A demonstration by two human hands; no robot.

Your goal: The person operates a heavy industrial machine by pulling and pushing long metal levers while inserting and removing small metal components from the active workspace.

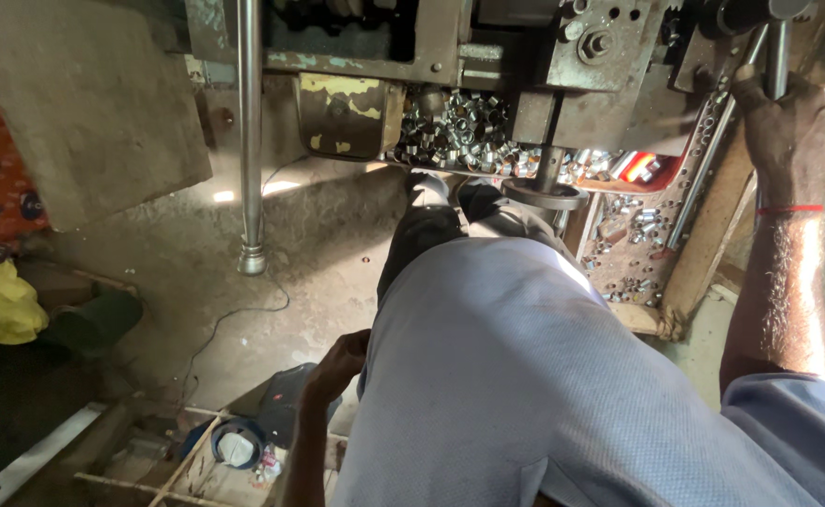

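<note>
I stand at a worn metal machine (609,56) and look down my grey-blue shirt and trousers. My right hand (788,117) reaches up at the far right and grips a steel lever rod (777,56) of the machine; a red thread circles that wrist. My left hand (337,361) hangs low beside my hip with fingers curled, and whether it holds anything is hidden. A tray under the machine holds a heap of several small shiny metal rings (454,131).
A polished steel shaft (250,131) runs down to the concrete floor at the left, with a thin cable beside it. More rings lie scattered on a wooden board (633,253) at the right. A yellow bag (1,305) and clutter fill the lower left.
</note>
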